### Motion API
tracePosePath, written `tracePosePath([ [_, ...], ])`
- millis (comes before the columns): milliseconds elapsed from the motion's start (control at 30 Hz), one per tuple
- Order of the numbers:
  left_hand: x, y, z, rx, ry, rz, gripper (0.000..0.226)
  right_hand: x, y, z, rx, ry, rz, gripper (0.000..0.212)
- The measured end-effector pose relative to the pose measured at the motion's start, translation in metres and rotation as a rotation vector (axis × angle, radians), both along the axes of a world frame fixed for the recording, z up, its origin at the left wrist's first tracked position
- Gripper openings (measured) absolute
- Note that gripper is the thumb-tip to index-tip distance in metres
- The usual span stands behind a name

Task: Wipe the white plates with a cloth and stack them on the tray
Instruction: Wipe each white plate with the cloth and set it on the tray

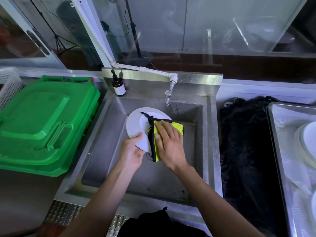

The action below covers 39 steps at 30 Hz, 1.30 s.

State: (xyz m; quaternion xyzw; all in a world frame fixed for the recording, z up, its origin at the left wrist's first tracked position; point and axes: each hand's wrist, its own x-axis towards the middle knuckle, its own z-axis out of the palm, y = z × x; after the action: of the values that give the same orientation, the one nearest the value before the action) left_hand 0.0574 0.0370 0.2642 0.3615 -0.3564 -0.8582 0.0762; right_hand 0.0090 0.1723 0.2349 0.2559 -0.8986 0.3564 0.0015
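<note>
a white plate (136, 124) is held tilted over the steel sink (207, 134), below the tap (168, 97). its near rim is gripped by the left hand (131, 153), with the fingers curled round the edge. a yellow cloth with black trim (156, 139) is pressed against the plate's right side by the right hand (168, 142), whose fingers lie straight and close together on top of the cloth, not clamped round it.

the wiping of this plate is judged to be under way and not yet finished; whether the plate's far face has been wiped cannot be told. at the far right a metal tray (280, 127) is seen, and on it a stack of white plates (307, 142) is partly in view, so some plates appear to be done already. their number cannot be told, as the stack is cut off by the picture's edge. no further unwiped plates are visible. what is left, at the least, is for this plate to be wiped clean and carried across to that stack.
</note>
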Motion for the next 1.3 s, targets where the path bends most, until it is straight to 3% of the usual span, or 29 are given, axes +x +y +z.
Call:
tracePosePath([
  [300, 0.001, 0.005, -0.001, 0.033, 0.040, -0.025, 0.032, 0.025, -0.007, 0.003, 0.036, 0.053, -0.048, 0.053],
  [800, 0.023, -0.007, -0.012, -0.027, 0.263, -0.204, 0.030, -0.010, 0.014, -0.010, -0.200, -0.229, -0.240, 0.047],
  [967, 0.027, -0.011, -0.011, -0.072, 0.201, -0.251, 0.035, -0.032, 0.020, -0.008, -0.228, -0.285, -0.239, 0.046],
  [1300, 0.035, -0.013, -0.014, -0.144, 0.116, -0.400, 0.037, -0.044, 0.021, 0.002, -0.097, -0.147, -0.177, 0.043],
])
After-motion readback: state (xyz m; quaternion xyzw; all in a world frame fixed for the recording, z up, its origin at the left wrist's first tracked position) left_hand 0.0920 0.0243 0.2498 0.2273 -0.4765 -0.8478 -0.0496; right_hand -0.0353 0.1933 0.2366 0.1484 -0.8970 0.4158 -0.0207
